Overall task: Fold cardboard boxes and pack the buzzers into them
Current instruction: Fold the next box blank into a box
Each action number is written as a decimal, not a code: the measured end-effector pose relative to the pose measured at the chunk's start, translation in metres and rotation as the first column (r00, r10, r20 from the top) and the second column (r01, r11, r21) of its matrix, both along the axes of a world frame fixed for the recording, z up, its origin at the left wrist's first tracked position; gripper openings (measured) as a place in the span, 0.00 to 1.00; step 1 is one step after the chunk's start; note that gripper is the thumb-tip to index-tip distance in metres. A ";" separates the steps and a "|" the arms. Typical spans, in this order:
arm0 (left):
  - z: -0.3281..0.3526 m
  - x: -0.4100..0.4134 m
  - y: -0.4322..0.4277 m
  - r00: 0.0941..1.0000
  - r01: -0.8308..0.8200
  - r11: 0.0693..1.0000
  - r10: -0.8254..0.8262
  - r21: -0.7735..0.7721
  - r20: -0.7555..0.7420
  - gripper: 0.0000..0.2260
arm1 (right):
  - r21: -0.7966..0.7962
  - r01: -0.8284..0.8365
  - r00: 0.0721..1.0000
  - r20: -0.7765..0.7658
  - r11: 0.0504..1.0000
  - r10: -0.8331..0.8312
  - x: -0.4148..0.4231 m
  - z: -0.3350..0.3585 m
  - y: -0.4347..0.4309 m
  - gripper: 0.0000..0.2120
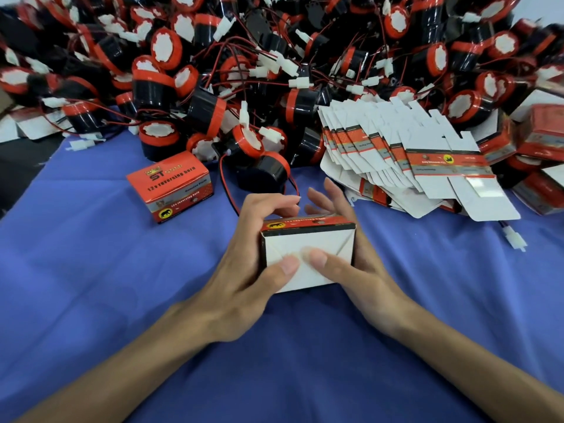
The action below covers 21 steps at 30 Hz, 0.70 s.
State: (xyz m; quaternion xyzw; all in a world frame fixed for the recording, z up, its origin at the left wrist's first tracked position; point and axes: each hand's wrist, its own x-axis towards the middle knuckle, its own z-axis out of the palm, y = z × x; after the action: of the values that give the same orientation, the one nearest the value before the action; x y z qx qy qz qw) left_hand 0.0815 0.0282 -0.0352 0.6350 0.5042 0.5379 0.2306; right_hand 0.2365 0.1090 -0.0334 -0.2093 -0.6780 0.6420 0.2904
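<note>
1. The box (308,239) is just above the middle of the bench, a bit nearer the near edge. It is held between both hands, with its white end flaps facing the person.
2. The left hand (244,276) wraps round the left side of the box. Its fingers curl over the top and its thumb presses on the white flaps.
3. The right hand (369,270) cups the right side. Its thumb presses the flaps next to the other thumb, and its fingers stick out loosely behind the box.
4. I think the end flaps are being pushed shut. I cannot tell if a buzzer is inside.
5. The box is thin card, so it should be light and a little bendy. It could dent if squeezed hard. The best hold looks like the two side walls, with the thumbs on the flaps.
6. The buzzers (244,71) lie in a big heap along the far edge. They are black and red, hard and round, so one may roll. Their thin wires are tangled and may snag when one is pulled out.
7. The flat boxes (396,154) are fanned out near the far right corner.
8. One closed box (171,184) sits left of the middle.
9. A blue cloth (122,300) covers the bench. It looks soft and wrinkly.
10. A bit of pale wall (549,10) shows past the far right corner.
</note>
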 end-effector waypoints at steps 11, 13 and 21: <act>-0.003 0.000 0.002 1.000 -0.022 0.999 0.022 0.024 -0.003 0.22 | 0.099 -0.041 0.999 0.037 0.994 0.037 0.003 -0.001 -0.001 0.35; -0.004 0.000 0.002 1.000 -0.021 0.999 0.021 0.024 -0.010 0.23 | 0.101 -0.038 0.999 0.032 0.994 0.035 0.002 0.000 -0.002 0.35; -0.004 0.001 0.002 1.000 -0.021 1.000 0.021 0.008 0.021 0.24 | 0.113 -0.043 0.999 0.030 0.993 0.040 0.001 0.001 -0.003 0.33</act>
State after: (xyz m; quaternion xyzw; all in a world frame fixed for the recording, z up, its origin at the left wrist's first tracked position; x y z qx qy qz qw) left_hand 0.0821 0.0301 -0.0392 0.6251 0.5061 0.5488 0.2276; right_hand 0.2379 0.1060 -0.0321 -0.1874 -0.7216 0.6052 0.2790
